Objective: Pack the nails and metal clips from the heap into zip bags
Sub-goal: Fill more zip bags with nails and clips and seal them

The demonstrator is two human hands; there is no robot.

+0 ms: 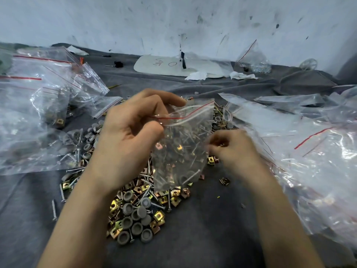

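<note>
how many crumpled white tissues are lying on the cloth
3 tissues: one far back left near the wall, one in front of the white board, one just right of that. Others may be hidden under the bags.
</note>
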